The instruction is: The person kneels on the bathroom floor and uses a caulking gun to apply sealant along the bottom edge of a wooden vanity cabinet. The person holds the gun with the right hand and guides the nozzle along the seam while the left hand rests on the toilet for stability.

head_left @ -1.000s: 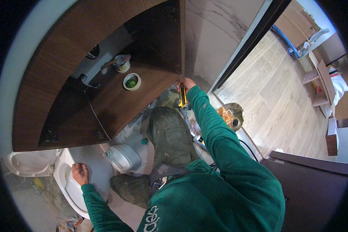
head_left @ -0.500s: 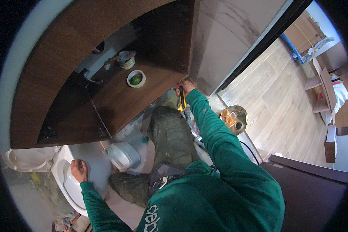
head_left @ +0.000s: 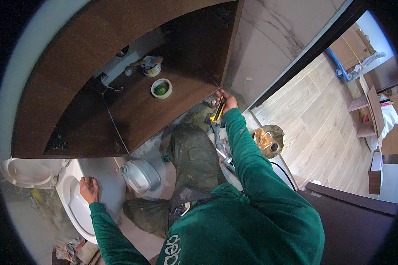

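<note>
A yellow and black utility knife (head_left: 216,109) is held in my right hand (head_left: 227,102), beside the lower front corner of a dark brown cabinet (head_left: 163,119), where it meets the marbled wall. Its lower end points down toward my knee; I cannot make out a blade. My left hand (head_left: 89,190), fingers bent and closed, grips the rim of a white ceramic bowl (head_left: 70,194), perhaps a toilet or bidet. Inside the cabinet stand a white tub (head_left: 154,92) with something green in it and a second tub (head_left: 152,71) with a tool across its top.
A translucent jug (head_left: 140,176) stands between the bowl and my knee. Right of my leg lie a caulking gun (head_left: 225,160) and a stained can-like container (head_left: 269,140). Past the doorway are a wooden floor (head_left: 309,123) and board pieces (head_left: 371,110).
My right hand has shifted slightly right, and the knife has tilted from nearly upright to slanted. My left hand stays at the bowl's rim. The view has moved a little.
</note>
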`<move>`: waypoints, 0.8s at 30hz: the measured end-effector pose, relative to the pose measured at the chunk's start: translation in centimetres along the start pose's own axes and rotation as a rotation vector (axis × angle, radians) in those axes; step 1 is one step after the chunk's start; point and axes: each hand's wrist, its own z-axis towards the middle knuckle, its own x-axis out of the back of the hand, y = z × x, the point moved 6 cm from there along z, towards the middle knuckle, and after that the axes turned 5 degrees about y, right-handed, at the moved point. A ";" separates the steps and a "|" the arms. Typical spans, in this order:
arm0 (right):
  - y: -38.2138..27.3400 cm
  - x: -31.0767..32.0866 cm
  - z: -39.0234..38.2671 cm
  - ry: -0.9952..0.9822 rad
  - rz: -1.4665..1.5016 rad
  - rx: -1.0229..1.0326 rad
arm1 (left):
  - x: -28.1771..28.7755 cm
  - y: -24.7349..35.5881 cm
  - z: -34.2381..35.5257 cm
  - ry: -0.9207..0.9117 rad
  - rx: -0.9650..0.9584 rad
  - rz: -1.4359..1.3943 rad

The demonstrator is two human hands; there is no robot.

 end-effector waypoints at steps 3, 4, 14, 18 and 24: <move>-0.6 -0.3 1.0 -0.056 0.077 -0.015 | 0.1 0.0 0.0 0.023 -0.009 -0.008; -0.6 -0.1 1.2 -0.036 0.089 -0.026 | 0.1 0.0 -0.1 0.026 -0.011 -0.005; -1.0 -0.2 0.4 0.006 0.082 0.023 | 0.1 0.0 -0.1 0.045 -0.004 -0.041; -1.3 -0.5 0.2 0.014 0.064 0.073 | 0.3 0.3 0.0 0.034 -0.014 -0.015; -1.9 0.1 -0.3 0.005 0.104 0.074 | 0.7 0.8 0.2 0.001 0.018 -0.039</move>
